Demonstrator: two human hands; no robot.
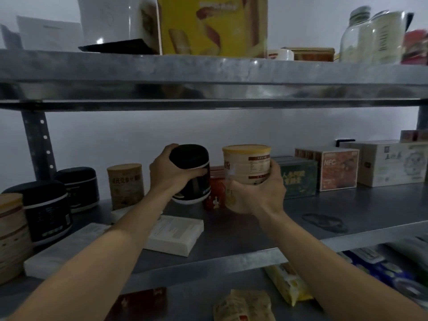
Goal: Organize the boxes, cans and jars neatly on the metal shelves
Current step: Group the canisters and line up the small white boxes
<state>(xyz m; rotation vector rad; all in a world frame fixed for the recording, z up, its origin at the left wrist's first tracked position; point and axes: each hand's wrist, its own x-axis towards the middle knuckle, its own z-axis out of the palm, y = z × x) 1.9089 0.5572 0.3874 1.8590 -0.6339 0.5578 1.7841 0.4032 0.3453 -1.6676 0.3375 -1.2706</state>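
jar (190, 167) left hand (169, 172), can (246, 163) right hand (261, 193), over shelf (266, 230)

Both arms out ahead, each grip closed round a container.
My left forearm (104, 251) rises from lower left, the left grip (171, 172) wrapped on the side of a black jar (192, 156), fingers across its front. My right forearm (324, 262) comes in from lower right, the right grip (259, 193) cupping a tan can (247, 163) from below, fingers curled round its right side.

Red box (215, 193), poss. tin, half-hidden behind black jar (188, 156) & cream can (247, 162)
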